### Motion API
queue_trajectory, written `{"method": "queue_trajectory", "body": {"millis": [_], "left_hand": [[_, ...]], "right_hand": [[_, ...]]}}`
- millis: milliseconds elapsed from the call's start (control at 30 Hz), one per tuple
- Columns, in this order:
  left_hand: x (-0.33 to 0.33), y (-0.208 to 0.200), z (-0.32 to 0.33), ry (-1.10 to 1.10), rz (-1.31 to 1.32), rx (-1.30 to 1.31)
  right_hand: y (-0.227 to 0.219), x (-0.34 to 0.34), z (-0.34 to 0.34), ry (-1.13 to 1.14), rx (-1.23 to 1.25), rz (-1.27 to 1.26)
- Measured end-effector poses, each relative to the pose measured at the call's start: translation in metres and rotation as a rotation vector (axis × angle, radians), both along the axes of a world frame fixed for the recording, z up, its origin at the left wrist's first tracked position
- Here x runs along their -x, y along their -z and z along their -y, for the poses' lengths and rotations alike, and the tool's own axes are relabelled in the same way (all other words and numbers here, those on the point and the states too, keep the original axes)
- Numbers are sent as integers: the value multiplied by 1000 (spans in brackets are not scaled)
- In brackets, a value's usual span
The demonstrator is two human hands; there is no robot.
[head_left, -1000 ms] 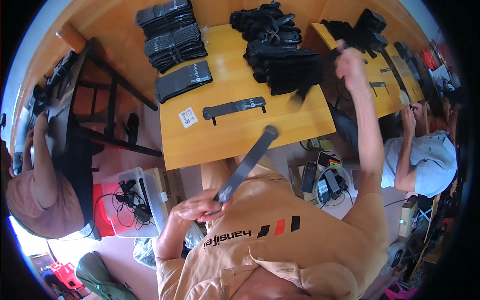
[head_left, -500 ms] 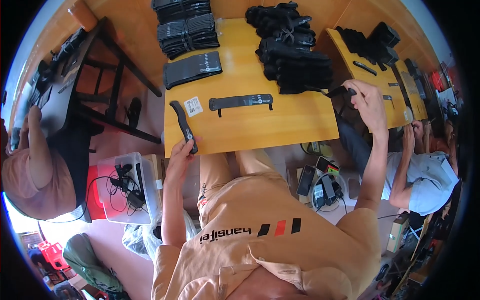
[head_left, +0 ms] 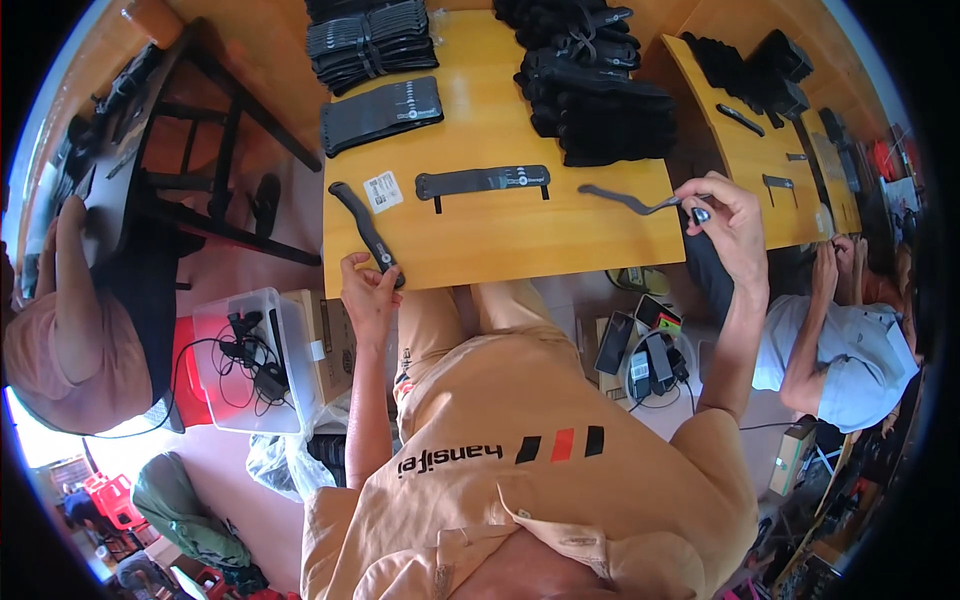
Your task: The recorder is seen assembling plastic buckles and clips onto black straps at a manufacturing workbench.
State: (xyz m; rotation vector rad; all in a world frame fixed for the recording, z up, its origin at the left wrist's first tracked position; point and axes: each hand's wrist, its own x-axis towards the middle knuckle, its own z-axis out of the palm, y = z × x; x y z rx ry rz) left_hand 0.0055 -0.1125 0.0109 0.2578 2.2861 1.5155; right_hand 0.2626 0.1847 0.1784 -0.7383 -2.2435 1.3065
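I see room to pass along the counter (head_left: 510,245) between the left hand (head_left: 372,298) and the right hand (head_left: 735,225); a flat strap (head_left: 470,183) lies crosswise just beyond that lane, a grey stack (head_left: 380,115) blocks the way ahead of the left, black bundles (head_left: 605,115) ahead-left of the right.

A yellow counter (head_left: 520,240) is occupied at the back left by tied straps (head_left: 370,45), in front of which a grey stack (head_left: 380,113) is set. At the back right, a black pile (head_left: 605,115) is heaped. Further forward, a white label (head_left: 383,191) is placed between a bent strap (head_left: 361,222) by the left edge and a flat strap (head_left: 482,183).
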Motion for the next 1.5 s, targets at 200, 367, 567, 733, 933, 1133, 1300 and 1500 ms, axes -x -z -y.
{"method": "queue_trajectory", "body": {"millis": [200,367,567,733,933,1133,1300,1500], "left_hand": [[3,1,3,-3,-233,108],[-30,-69,-39,347,-342,-334],[-52,-102,-62,854,187,-272],[-21,-74,-43,917,125,-173],[13,-37,-25,807,205,-166],[23,-30,-33,653,267,-187],[32,-20,-48,501,280,-153],[40,1,-73,380,173,-262]], "right_hand": [[-8,2,22,-194,-2,-46],[5,39,64,-484,-139,-6],[24,67,81,-346,82,-111],[73,55,59,-219,217,-81],[116,57,51,-11,490,18],[145,67,46,77,587,-19],[153,78,39,112,602,-63],[169,94,29,192,447,-115]]}}
